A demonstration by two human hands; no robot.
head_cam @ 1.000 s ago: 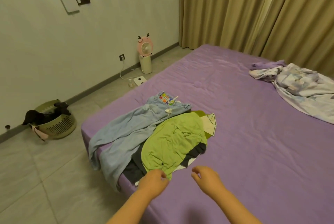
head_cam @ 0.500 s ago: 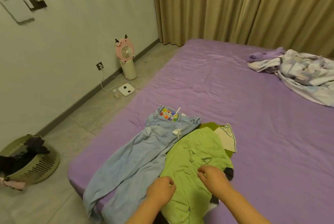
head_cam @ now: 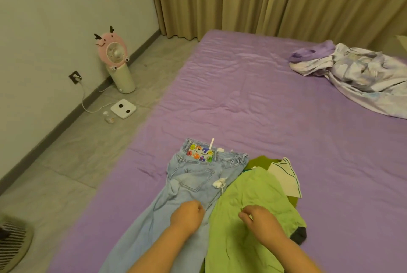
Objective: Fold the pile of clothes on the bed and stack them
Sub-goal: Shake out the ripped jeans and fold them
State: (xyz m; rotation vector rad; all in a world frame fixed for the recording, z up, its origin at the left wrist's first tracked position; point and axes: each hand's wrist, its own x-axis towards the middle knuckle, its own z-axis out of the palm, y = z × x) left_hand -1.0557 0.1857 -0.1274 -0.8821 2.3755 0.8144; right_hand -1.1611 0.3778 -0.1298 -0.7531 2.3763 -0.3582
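Observation:
A pile of clothes lies at the near edge of the purple bed [head_cam: 253, 101]. Light blue jeans [head_cam: 189, 182] stretch out on the left, with a colourful patch at the waistband. A bright green garment [head_cam: 248, 202] lies on top to the right, over a white piece [head_cam: 285, 177] and dark clothes [head_cam: 298, 234]. My left hand [head_cam: 188, 216] rests curled over the jeans near the green garment's edge. Over the green garment, my right hand [head_cam: 259, 217] has its fingers pinched together; whether they hold cloth is unclear.
A crumpled pale blanket [head_cam: 361, 74] lies at the bed's far right. On the floor to the left stand a pink fan [head_cam: 116, 61], a white scale [head_cam: 123, 108] and a small jar [head_cam: 108, 116]. A laundry basket [head_cam: 13, 244] sits at bottom left. Curtains hang behind.
My view has shifted closer and to the right. Both hands have moved forward over the pile, the left from the green garment's edge onto the jeans, the right further up the green garment.

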